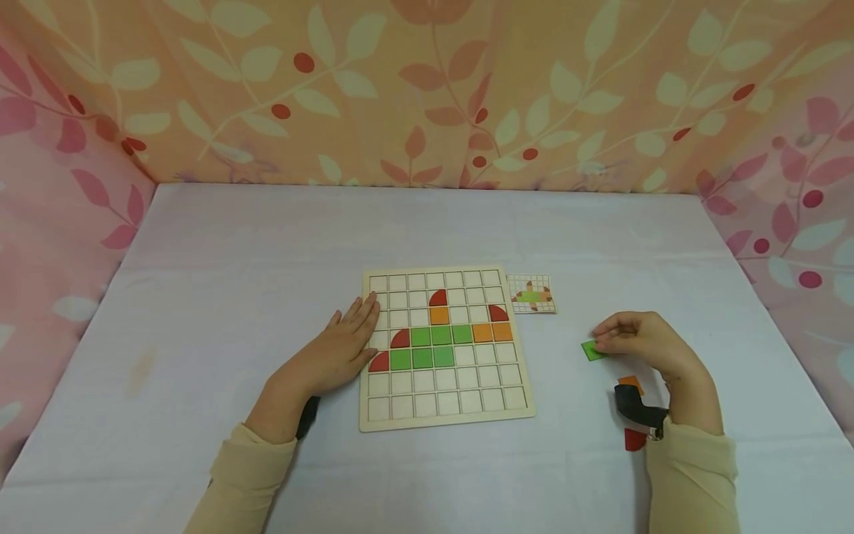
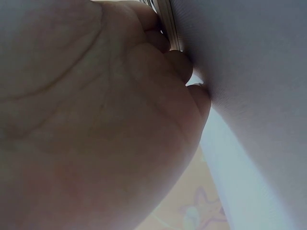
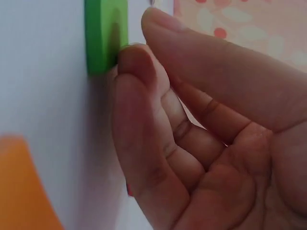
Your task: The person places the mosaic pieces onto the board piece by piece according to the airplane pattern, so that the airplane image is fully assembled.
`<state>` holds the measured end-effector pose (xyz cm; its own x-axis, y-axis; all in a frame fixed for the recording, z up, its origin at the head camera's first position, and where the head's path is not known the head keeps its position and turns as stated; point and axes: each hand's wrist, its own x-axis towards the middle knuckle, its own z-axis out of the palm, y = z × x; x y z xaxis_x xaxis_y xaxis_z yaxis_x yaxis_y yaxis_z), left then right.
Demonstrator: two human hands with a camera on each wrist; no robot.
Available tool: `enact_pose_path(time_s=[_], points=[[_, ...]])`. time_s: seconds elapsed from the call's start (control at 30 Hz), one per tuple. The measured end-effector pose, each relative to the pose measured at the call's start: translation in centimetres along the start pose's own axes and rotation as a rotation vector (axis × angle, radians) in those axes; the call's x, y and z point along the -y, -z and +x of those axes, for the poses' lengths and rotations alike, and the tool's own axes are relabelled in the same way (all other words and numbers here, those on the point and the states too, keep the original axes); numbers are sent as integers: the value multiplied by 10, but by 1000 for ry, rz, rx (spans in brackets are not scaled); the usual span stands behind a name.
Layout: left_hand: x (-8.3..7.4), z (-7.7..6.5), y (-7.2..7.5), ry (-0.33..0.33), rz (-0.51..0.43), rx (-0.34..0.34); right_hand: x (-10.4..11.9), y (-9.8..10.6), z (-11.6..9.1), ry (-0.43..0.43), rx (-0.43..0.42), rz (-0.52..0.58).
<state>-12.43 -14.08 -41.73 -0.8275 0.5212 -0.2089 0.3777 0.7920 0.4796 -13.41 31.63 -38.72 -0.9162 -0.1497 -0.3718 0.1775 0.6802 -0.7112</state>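
Note:
A wooden grid board (image 1: pixel 447 403) lies flat, bearing green, orange and red tiles in several cells. Along its left edge rests my left hand (image 1: pixel 340 343), fingers extended and touching the rim; the palm fills much of the left wrist view. To the right of the board, my right hand (image 1: pixel 637 345) is at a loose green square tile (image 1: pixel 591 351). In the right wrist view a bent fingertip meets the edge of this tile, while the thumb stands apart from it. The tile appears to lie on the white cloth.
A small picture card (image 1: pixel 532 294) lies against the board's upper right edge. Under the right wrist are an orange tile (image 1: pixel 630 384) and a red quarter-round tile (image 1: pixel 634 439), both partly hidden. Patterned curtains (image 1: pixel 427 89) surround the white-covered table (image 1: pixel 267 230).

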Motion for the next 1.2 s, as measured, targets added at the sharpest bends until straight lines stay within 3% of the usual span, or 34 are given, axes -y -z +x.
enact_pose_path(time_s=[0.47,1.2], points=[[1,0,0,-3,-10,-2,-5,-2,4,-20,34,-56],[-1,-1,0,2,-16,1,0,-8,5,63,-2,-97]])
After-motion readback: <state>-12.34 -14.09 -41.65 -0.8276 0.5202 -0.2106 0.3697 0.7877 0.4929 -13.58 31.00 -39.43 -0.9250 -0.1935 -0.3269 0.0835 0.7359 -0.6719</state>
